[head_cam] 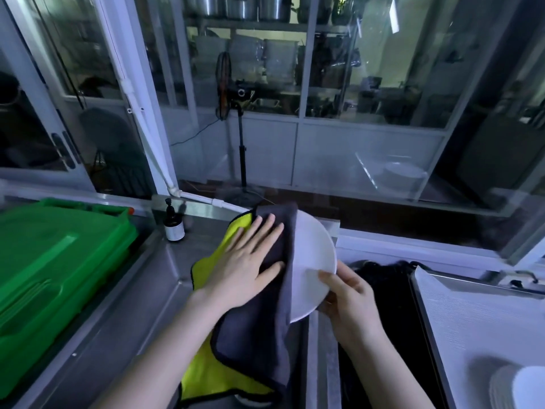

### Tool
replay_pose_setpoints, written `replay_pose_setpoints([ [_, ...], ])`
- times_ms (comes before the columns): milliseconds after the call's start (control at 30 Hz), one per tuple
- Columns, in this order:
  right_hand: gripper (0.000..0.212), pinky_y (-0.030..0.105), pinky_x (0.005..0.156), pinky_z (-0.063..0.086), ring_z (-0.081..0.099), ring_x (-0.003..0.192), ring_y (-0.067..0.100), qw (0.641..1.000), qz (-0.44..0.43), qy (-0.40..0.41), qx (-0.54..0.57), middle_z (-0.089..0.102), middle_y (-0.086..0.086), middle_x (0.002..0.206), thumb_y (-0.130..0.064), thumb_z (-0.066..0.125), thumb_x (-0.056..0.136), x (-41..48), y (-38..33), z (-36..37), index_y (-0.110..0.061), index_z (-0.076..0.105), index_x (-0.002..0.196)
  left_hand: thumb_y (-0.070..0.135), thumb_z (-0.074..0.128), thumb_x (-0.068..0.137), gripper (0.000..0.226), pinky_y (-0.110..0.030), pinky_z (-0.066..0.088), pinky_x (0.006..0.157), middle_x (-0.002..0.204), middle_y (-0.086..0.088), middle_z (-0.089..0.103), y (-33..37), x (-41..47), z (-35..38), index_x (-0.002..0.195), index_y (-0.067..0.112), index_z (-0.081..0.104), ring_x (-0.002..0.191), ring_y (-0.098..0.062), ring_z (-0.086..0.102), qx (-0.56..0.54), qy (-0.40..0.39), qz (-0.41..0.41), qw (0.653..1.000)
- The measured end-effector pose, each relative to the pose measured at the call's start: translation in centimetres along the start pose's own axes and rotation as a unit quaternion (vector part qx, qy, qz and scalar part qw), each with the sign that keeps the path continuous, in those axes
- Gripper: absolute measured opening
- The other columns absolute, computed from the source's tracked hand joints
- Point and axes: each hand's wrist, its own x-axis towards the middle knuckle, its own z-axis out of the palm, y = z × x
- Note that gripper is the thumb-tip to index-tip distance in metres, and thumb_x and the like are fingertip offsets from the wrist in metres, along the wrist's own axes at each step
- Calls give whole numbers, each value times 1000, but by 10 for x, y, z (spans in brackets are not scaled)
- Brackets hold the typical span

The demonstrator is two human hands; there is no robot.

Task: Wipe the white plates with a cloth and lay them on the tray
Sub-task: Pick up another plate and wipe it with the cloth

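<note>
Above the table (132, 320), left hand (244, 261) spread flat presses cloth (277, 335) onto tilted plate (312, 252); right hand (351, 302) pinches its 4 o'clock rim; green tray (44, 261) lies at 9 o'clock.

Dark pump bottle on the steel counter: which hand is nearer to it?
Left. The left hand presses the cloth just right of the bottle; the right hand grips the plate rim, farther right.

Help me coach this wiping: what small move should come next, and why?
Probably slide the left hand and cloth rightward: the cloth covers the left part of the plate, the right part lies bare, and the right hand steadies the rim.
</note>
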Motion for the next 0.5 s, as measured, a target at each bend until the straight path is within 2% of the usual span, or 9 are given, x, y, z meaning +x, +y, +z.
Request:
replay_pose_setpoints([
  [67, 32, 31, 57, 56, 66, 73, 22, 1000, -12, 10, -3, 74, 11, 90, 2, 54, 93, 6, -8, -5, -14, 78, 105, 52, 31, 99, 66, -40, 1, 124, 164, 5, -10, 2, -12, -1, 157, 28, 11, 151, -16, -13, -6, 3, -4, 1000],
  [167, 29, 31, 58, 57, 68, 74, 22, 1000, -14, 8, 12, 74, 14, 91, 1, 53, 94, 10, -10, -4, -10, 76, 107, 52, 17, 94, 66, -41, 0, 124, 164, 9, -13, 23, -28, 6, 157, 34, 7, 151, -15, -16, -19, -2, 2, 1000],
  [233, 28, 34, 61, 56, 68, 76, 26, 1000, -11, -9, 7, 74, 18, 93, 3, 52, 95, 9, -3, 1, -7, 75, 106, 46, 18, 95, 64, -42, 0, 123, 164, 11, -14, 39, -26, 12, 157, 35, 3, 151, -15, -17, -14, 10, 21, 1000],
  [300, 27, 38, 69, 48, 61, 79, 28, 999, -6, -22, -23, 70, 20, 88, 2, 52, 95, 5, 8, 5, -8, 76, 102, 39, 21, 95, 64, -44, 4, 123, 165, 10, -10, 47, -16, 11, 157, 32, 5, 152, -16, -12, -11, 22, 49, 998],
  [367, 25, 38, 70, 43, 56, 79, 28, 999, 5, -30, -39, 66, 18, 82, 1, 53, 95, 2, 15, 3, -7, 77, 96, 40, 22, 96, 64, -45, 6, 123, 165, 11, -7, 42, -4, 8, 157, 32, 6, 152, -15, -8, 8, 16, 87, 996],
  [433, 24, 37, 70, 48, 62, 79, 30, 999, 16, -39, -27, 71, 20, 87, 1, 54, 94, 1, 14, -3, -6, 77, 100, 47, 22, 97, 63, -42, 3, 123, 165, 13, -9, 31, 5, 5, 156, 35, 4, 152, -13, -9, 27, 7, 112, 993],
  [500, 29, 38, 70, 55, 69, 82, 29, 999, 8, -45, -27, 75, 18, 98, 0, 55, 92, 1, 7, -10, -12, 76, 109, 52, 19, 97, 64, -41, 1, 124, 164, 13, -12, 17, 9, 3, 157, 35, 3, 151, -12, -13, 28, 2, 90, 996],
])
